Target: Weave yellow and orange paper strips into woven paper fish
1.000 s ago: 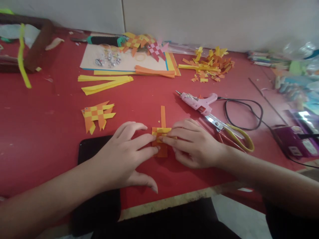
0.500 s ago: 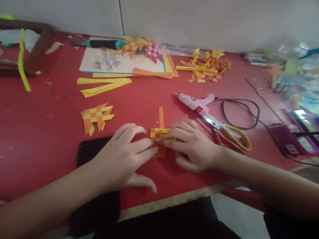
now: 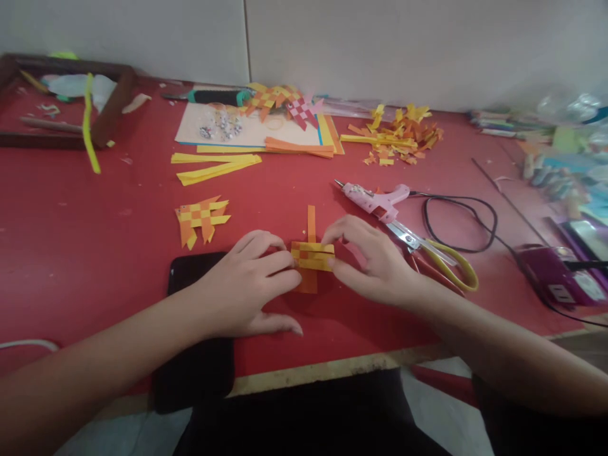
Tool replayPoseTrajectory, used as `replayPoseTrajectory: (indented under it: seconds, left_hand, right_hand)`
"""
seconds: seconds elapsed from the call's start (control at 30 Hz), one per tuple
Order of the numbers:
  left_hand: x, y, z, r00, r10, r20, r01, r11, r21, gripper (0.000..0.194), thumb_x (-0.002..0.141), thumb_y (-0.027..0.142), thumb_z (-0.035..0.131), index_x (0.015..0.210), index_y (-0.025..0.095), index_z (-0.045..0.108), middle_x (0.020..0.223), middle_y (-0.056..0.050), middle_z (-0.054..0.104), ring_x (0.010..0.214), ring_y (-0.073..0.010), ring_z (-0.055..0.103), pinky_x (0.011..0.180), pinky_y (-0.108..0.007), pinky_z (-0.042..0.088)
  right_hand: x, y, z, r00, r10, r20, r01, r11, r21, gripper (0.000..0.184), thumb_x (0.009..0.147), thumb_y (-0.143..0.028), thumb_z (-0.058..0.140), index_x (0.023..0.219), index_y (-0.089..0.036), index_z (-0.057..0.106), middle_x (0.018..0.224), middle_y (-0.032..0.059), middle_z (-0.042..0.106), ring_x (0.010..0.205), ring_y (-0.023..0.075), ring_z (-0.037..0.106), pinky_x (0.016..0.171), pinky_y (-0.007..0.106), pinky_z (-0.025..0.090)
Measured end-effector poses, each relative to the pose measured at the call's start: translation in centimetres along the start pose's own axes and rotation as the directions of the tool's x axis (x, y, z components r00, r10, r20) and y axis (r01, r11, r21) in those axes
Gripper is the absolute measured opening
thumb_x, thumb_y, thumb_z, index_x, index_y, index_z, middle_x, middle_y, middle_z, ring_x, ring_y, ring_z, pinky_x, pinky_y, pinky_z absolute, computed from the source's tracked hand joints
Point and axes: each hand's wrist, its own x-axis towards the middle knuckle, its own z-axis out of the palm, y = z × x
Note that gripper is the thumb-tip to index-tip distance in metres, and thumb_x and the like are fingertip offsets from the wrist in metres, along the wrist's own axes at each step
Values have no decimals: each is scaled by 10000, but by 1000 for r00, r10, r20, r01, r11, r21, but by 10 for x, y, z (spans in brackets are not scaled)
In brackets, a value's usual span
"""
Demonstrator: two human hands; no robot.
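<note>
Finger and thumb of the right hand (image 3: 375,263) are set narrowly about the right-hand ends of two yellow strips (image 3: 320,263), the index tip at the upper edge and the thumb tip at the end; whether the paper is firmly pinched cannot be told. By the left hand (image 3: 259,278), nothing is gripped: its curled fingertips are rested on the left edge of the woven paper piece (image 3: 303,254), while its thumb is spread wide, apart from it.

For a neat weave, the piece is best pinned flat by the left fingertips — lightly, so that the paper is not creased — while the yellow strips are lined up from the right. Each strip should be drawn snug against its neighbour, since slack would probably leave gaps between the checks, and too hard a pull could skew them.

The woven paper piece is laid flat on the red table (image 3: 266,202), squarely between the two hands. Above the checks, a narrow orange strip (image 3: 311,221) is pointed away from the person; below them, a broader orange end (image 3: 310,283) is left exposed, partly covered at its left by the fingers.
</note>
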Motion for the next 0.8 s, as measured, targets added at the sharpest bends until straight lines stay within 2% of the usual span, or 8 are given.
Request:
replayPoseTrajectory:
  seconds: [0.07, 0.13, 0.23, 0.33, 0.43, 0.57, 0.67, 0.8]
  left_hand:
    - [0, -2, 0, 1000, -21, -1, 21, 999, -28, 536, 898, 651, 563, 1081, 163, 687, 1129, -136, 702, 1136, -353, 506, 1027, -533, 380]
    - [1, -2, -1, 998, -58, 3, 58, 996, -71, 530, 909, 627, 564, 1138, 158, 654, 1183, -145, 679, 1151, -344, 508, 1027, -520, 398]
    - [5, 1, -2, 966, -256, -27, 250, 958, -139, 506, 928, 586, 549, 1111, 120, 620, 1163, -169, 647, 1112, -330, 543, 985, -511, 445]
    - [13, 8, -4, 830, -556, -42, 538, 818, -202, 472, 898, 552, 586, 1074, 114, 609, 1125, -175, 632, 1100, -355, 565, 950, -553, 466]
    - [26, 12, -7, 685, -728, 28, 650, 594, -473, 638, 791, 586, 711, 1217, 135, 560, 1236, -180, 623, 1154, -354, 584, 962, -550, 479]
    - [43, 11, -9, 573, -817, 63, 419, 226, -880, 638, 727, 516, 817, 1207, 174, 576, 1240, -120, 655, 1095, -244, 642, 964, -411, 502]
    - [49, 8, -4, 567, -823, 39, 255, 130, -958, 471, 693, 440, 864, 1029, 186, 652, 1067, -38, 691, 934, -164, 653, 880, -315, 508]
    - [50, 5, 5, 607, -794, 36, 179, 92, -980, 310, 726, 408, 841, 798, 174, 652, 823, 22, 647, 782, -113, 615, 772, -255, 488]
  right_hand:
    - [5, 4, 4, 993, 108, -52, -114, 984, -136, 43, 881, -232, 587, 898, -193, 586, 886, 58, 610, 863, 213, 580, 809, 378, 480]
    - [9, 7, 8, 986, 168, -8, -166, 958, -234, 106, 882, -280, 617, 845, -186, 585, 897, 71, 593, 875, 230, 564, 831, 409, 473]
    - [11, 9, 9, 973, 218, 74, -195, 952, -235, 99, 867, -232, 621, 791, -182, 580, 891, 66, 584, 877, 225, 550, 837, 415, 463]
    - [12, 4, 6, 961, 266, 69, -261, 962, -78, 132, 879, -253, 622, 770, -189, 585, 848, 40, 599, 827, 193, 557, 789, 372, 456]
    - [13, -3, 6, 927, 373, -47, -349, 901, 256, 205, 898, -360, 626, 784, -199, 568, 775, 0, 589, 705, 142, 540, 665, 306, 443]
    - [14, -5, 14, 868, 474, -150, -237, 659, 714, 274, 855, -428, 687, 793, -211, 530, 729, -38, 543, 661, 112, 533, 626, 276, 472]
    - [12, -5, 21, 841, 510, -179, -158, 548, 821, 308, 819, -439, 735, 790, -213, 528, 741, -41, 548, 666, 107, 549, 639, 280, 509]
    - [8, -9, 26, 822, 528, -212, -168, 580, 797, 293, 802, -389, 761, 789, -212, 528, 695, -54, 543, 604, 87, 519, 564, 237, 474]
